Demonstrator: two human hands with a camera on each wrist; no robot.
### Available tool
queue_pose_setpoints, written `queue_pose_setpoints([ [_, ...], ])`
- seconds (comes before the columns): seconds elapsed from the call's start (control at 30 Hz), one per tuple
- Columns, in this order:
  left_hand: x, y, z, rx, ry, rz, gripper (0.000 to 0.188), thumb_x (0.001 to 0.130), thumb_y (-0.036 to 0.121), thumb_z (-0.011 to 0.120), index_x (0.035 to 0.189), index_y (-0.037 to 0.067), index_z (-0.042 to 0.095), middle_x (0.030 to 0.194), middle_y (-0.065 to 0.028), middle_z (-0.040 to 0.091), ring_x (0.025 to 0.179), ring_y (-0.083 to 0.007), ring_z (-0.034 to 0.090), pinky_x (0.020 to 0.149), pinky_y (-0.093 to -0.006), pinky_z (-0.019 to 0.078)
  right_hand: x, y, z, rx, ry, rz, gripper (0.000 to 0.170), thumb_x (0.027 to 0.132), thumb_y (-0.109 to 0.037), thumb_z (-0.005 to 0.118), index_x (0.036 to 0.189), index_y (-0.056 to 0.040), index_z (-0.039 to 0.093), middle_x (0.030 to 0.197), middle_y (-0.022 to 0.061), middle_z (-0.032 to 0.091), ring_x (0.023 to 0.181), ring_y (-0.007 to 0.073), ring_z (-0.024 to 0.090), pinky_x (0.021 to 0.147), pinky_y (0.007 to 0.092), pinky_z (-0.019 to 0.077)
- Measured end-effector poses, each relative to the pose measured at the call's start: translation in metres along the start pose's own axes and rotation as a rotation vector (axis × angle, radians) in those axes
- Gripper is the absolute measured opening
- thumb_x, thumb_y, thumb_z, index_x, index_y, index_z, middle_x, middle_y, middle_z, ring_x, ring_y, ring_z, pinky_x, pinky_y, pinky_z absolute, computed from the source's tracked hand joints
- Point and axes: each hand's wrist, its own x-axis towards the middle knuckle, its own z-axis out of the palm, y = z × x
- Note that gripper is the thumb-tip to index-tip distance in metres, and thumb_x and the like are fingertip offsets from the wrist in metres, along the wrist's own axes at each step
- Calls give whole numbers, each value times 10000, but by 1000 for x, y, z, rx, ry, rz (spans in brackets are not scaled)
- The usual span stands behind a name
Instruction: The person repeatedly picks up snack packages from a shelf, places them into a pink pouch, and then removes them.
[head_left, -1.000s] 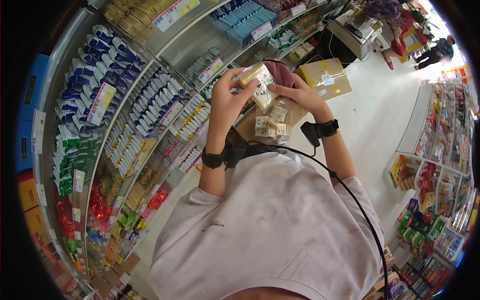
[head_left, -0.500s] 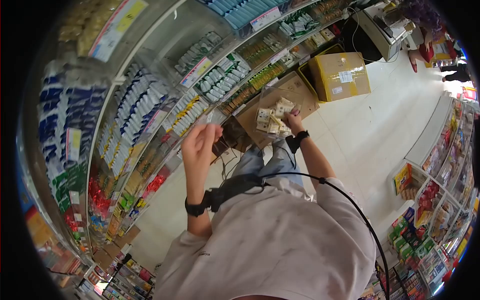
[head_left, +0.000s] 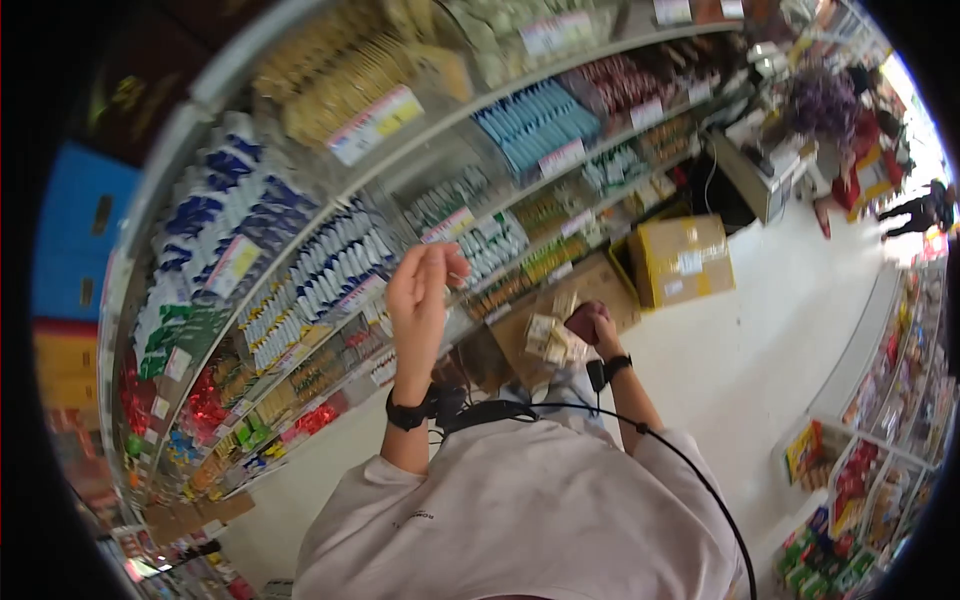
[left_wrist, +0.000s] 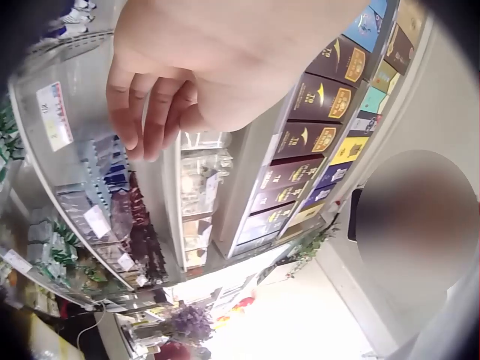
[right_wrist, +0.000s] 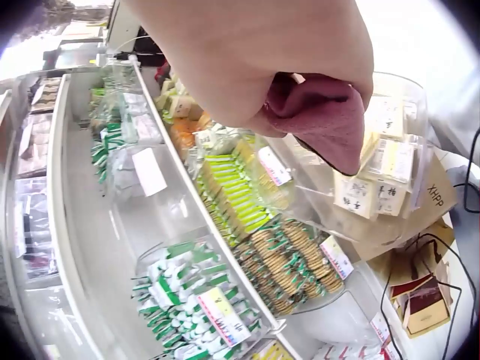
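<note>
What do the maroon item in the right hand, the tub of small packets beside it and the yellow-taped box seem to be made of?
Maroon item: soft, matte fabric, judging by its limp folds; fiber unclear.
Tub: probably clear, glossy plastic, since packets show through its wall.
Yellow-taped box: likely cardboard, plain brown, with shinier tape.

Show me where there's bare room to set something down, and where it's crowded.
The widest free patch is the pale floor between the yellow-taped carton and the shelves opposite. A shelf strip beside the green-and-white packets also looks bare. It's crowded around the small pale packs by the right hand.
</note>
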Motion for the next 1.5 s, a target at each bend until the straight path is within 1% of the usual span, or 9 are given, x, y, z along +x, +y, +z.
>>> queue_pose_setpoints([
  [0.17,61,27,24,-59,15,370,158,1040,92,553,1123,-1,651,1011,-63,678,903,-130,650,783,-295,525,-30,-95,17,23,-97,-147,294,901,-123,651,1175,-17,657,1075,38,664,965,135,637,825,281,514],
  [0.37,156,60,36,431,234,811,211,988,126,619,1157,7,663,1009,-161,700,914,-279,685,834,-358,542,-52,-157,27,102,-226,-86,289,954,-69,594,1238,-22,613,1073,63,686,943,167,693,825,297,571],
  [0.47,200,62,29,1001,166,674,445,1011,392,593,1233,12,661,1098,-202,713,1058,-343,677,938,-413,521,-75,-175,38,132,-273,-94,282,951,-74,606,1225,-8,616,1075,55,686,941,161,689,825,292,566],
  [0.57,218,76,27,911,-75,343,659,991,601,495,1267,26,660,1132,-226,713,1104,-377,667,939,-455,523,-77,-179,37,110,-293,-94,292,948,-83,615,1231,-12,615,1098,52,681,955,160,685,827,291,563],
  [0.67,223,65,31,1124,41,451,668,960,658,474,1109,58,727,873,-187,731,905,-301,719,782,-447,559,-76,-178,35,100,-248,-111,303,942,-88,624,1233,-5,613,1116,59,678,965,162,684,826,290,562],
  [0.77,223,79,26,1044,-83,226,739,929,728,490,1142,56,713,1054,-195,734,987,-341,711,820,-420,557,-73,-181,37,113,-210,-171,313,935,-87,628,1234,4,610,1122,62,677,974,163,684,834,291,562],
  [0.97,224,60,31,1030,263,382,612,933,653,545,880,79,750,834,-131,743,782,-331,709,686,-412,549,-74,-190,40,113,-270,-188,333,931,-79,628,1248,21,599,1141,76,677,993,171,686,846,299,567],
  [1.4,224,70,10,601,457,423,328,794,393,718,903,84,740,840,-104,743,782,-327,708,678,-411,542,-71,-184,7,105,-249,-220,312,937,-65,606,1240,7,615,1105,88,694,945,174,697,825,302,574],
  [1.5,221,65,-10,354,485,518,273,858,299,689,929,40,736,785,-108,716,721,-226,679,656,-356,513,-78,-192,7,56,-249,-228,339,959,-75,580,1294,-25,594,1168,72,675,1007,169,680,845,305,572],
])
